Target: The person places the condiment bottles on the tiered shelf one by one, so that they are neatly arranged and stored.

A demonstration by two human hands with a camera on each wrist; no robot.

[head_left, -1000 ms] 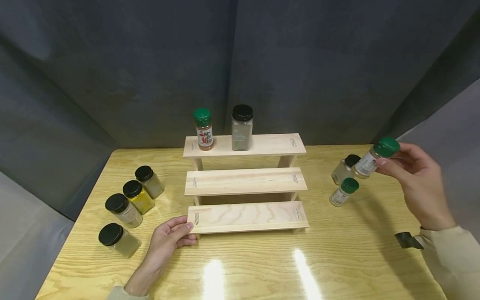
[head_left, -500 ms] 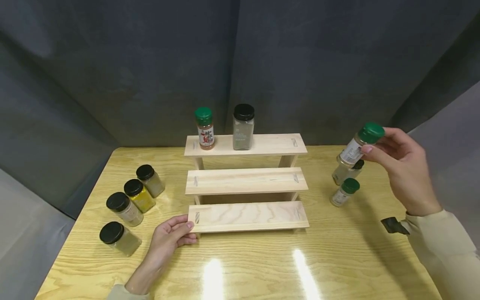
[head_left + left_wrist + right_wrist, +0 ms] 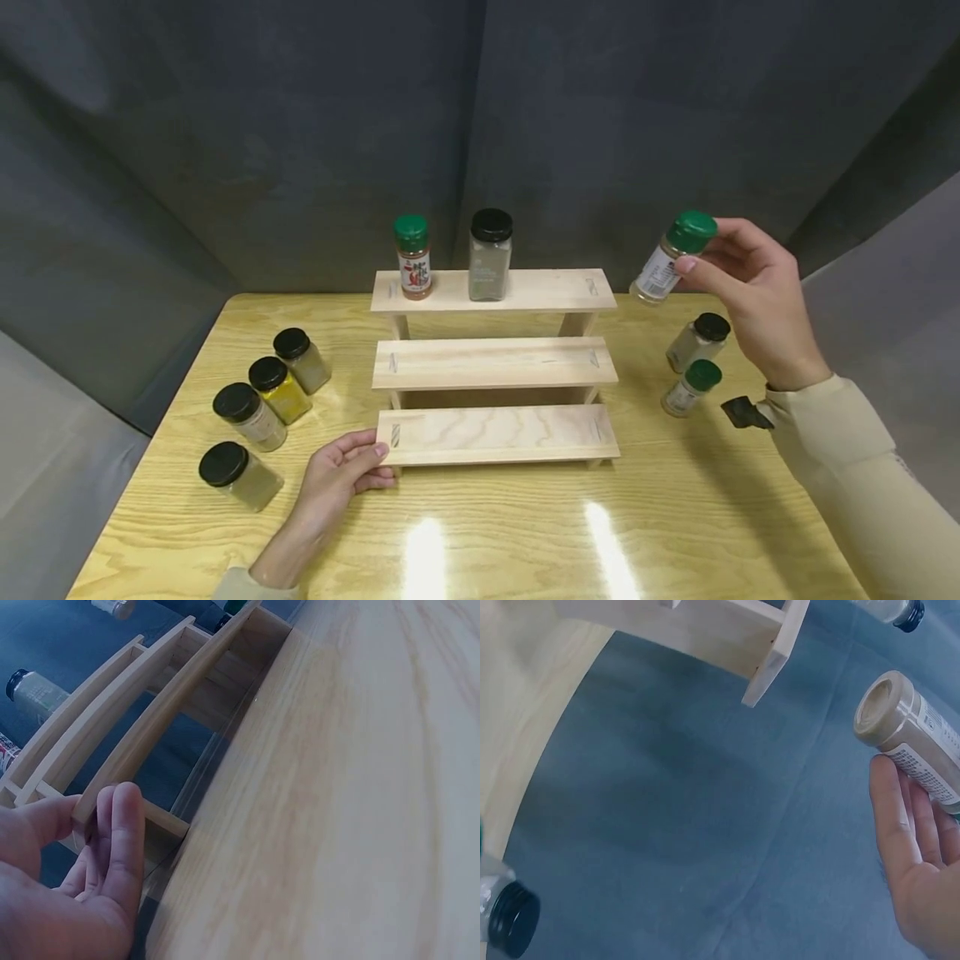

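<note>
A three-tier wooden spice rack (image 3: 495,433) stands mid-table. My left hand (image 3: 341,475) pinches the left end of its lowest shelf, thumb on top and fingers below; the left wrist view shows the same grip on the shelf end (image 3: 97,796). Up at the right, my right hand (image 3: 757,292) holds a green-capped spice jar (image 3: 660,271), tilted, in the air beside the top shelf. Its pale base (image 3: 877,709) faces the right wrist camera. On the top shelf stand a green-capped jar with a red print (image 3: 415,271) and a taller black-capped jar (image 3: 491,262).
Several black-capped jars stand on the table at left, among them a yellow one (image 3: 281,396). At right are a black-capped jar (image 3: 696,343) and a small green-capped jar (image 3: 686,392). A dark curtain (image 3: 600,125) hangs behind the table (image 3: 510,533).
My right hand has carried the green-capped spice jar leftward and up, from above the right-hand jars toward the top shelf's right end. The left hand keeps its place on the rack.
</note>
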